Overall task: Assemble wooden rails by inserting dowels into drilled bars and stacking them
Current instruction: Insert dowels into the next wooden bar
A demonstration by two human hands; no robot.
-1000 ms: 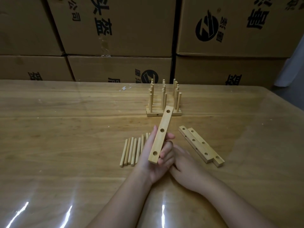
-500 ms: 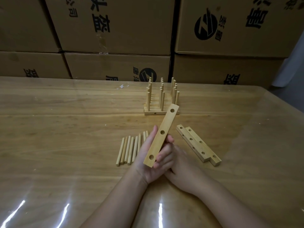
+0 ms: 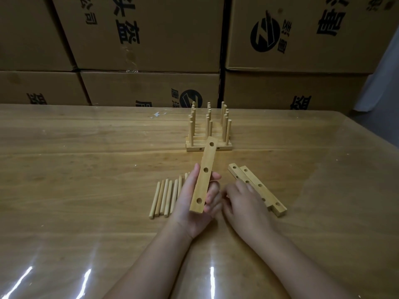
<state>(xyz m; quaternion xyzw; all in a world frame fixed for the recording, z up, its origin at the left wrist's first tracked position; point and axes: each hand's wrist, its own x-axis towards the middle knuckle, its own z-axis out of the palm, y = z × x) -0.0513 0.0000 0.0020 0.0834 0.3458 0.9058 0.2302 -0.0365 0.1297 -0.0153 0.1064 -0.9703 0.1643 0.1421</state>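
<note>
Head camera: what is the left hand (image 3: 194,203) doing?

It grips a drilled bar (image 3: 204,178), thumb along the left edge and fingers curled round the right edge. The bar shows three holes on its upper face. It is lifted off the table (image 3: 86,169) and slants up and away from the person.

And the right hand (image 3: 246,203)?

Palm down, fingers relaxed, holding nothing. Its fingertips overlap the near end of two spare bars (image 3: 274,203) that lie side by side, touching each other, on the table at the right. Whether the fingertips touch them, I cannot tell.

Where are the dowels?

A row of loose dowels (image 3: 166,197) lies flat just left of the left hand, close together and roughly parallel; the hand hides the right end of the row.

Anything already put together?

Yes, farther back in the middle: assembled rails (image 3: 208,147), bars packed together with dowels standing upright in three rows. The far end of the held bar overlaps their front edge in this view.

Behind that?

Cardboard boxes (image 3: 151,39) stacked along the far edge of the table, printed with dark lettering and a round logo.
</note>
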